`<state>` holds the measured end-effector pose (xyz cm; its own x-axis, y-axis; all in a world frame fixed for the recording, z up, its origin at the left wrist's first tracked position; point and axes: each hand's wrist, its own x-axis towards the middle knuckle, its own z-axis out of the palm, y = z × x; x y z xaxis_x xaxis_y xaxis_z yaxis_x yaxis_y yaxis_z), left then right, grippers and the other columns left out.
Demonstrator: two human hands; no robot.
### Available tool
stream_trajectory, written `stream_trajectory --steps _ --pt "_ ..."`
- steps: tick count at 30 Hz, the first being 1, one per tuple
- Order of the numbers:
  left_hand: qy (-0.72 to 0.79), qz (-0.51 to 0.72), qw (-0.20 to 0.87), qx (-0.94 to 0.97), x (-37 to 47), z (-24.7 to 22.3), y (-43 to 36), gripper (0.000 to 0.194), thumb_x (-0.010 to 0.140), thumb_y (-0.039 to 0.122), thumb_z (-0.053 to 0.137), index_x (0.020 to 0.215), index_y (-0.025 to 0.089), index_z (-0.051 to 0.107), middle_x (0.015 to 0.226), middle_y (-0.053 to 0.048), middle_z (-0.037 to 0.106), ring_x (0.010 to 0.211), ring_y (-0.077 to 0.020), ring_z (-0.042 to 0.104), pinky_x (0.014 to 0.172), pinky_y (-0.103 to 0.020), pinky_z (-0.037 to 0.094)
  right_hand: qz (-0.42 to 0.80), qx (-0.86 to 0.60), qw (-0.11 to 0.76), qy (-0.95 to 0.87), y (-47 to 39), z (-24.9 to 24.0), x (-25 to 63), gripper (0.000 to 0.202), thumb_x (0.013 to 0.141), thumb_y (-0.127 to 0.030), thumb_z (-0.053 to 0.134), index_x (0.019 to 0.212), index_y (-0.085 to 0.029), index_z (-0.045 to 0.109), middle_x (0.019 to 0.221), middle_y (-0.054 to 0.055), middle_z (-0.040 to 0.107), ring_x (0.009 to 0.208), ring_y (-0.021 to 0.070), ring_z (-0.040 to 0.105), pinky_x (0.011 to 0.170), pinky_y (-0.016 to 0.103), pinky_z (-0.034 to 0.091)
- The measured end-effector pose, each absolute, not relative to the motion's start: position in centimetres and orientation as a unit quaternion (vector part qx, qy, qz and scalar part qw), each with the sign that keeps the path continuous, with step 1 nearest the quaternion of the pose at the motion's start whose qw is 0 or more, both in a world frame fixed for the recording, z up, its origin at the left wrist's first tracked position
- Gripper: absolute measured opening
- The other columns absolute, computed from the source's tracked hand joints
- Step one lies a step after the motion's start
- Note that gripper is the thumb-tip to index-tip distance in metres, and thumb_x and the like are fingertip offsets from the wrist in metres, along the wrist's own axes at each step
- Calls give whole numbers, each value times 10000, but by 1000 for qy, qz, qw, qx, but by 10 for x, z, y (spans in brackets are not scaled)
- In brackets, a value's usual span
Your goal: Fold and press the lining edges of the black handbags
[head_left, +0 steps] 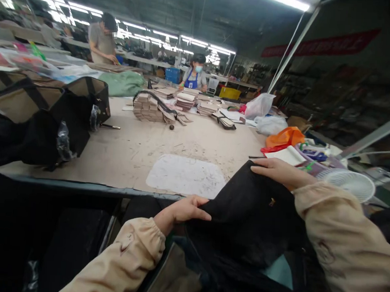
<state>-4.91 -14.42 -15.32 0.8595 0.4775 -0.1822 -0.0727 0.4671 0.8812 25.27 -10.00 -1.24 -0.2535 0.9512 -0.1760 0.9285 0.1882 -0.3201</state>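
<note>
A black fabric bag (250,215) with a small emblem on its face hangs over my lap at the table's front edge. My left hand (191,209) pinches its near left edge between thumb and fingers. Higher up, my right hand (279,171) grips the upper right corner, fingers lying over the fabric. The cloth is stretched and tilted between both hands. Its lower part is dark, and its opening cannot be made out. Just beyond the bag, a white sheet (185,174) lies on the table with dark scraps on it.
Black bags with beige insides (75,108) stand on the table at left. Stacks of brown pieces (149,108) lie further back. On the right are an orange bag (284,137) and a white fan (349,184). Two people work across the table.
</note>
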Motion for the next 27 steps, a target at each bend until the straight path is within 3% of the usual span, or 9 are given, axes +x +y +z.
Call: stream_trajectory --steps 10,14,19,24,27 --pt "156 175 830 505 -59 -153 -142 355 695 278 728 1009 122 670 928 -53 696 813 -175 616 754 -247 473 288 -633 66 -715 -89 -96 265 510 791 -608 487 1050 -216 685 1113 46 676 1081 292 582 995 406 408" --pt "181 230 863 412 -55 -160 -140 381 800 415 605 1001 101 681 953 -91 699 896 -209 620 832 -281 457 303 -642 74 -700 -88 -118 270 511 813 -598 463 1088 -219 666 1126 39 671 1092 279 577 1001 405 407" --pt "161 245 918 269 -45 -170 -139 681 814 660 396 975 59 671 885 -148 700 803 -215 642 804 -297 463 311 -650 82 -689 -87 -122 271 469 811 -558 498 1093 -225 669 1141 48 665 1098 298 570 1021 431 382" --pt "187 248 918 247 -45 -170 -139 678 784 690 428 943 78 672 862 -127 692 751 -174 628 744 -252 461 342 -629 87 -693 -92 -109 269 393 846 -484 498 1087 -222 665 1188 74 640 1119 297 561 1011 367 385" --pt "215 234 894 317 -49 -166 -139 563 752 613 569 927 90 684 829 -98 693 757 -178 620 742 -259 462 354 -627 91 -688 -95 -107 268 371 860 -460 485 1098 -229 650 1181 89 642 1092 305 577 962 381 426"
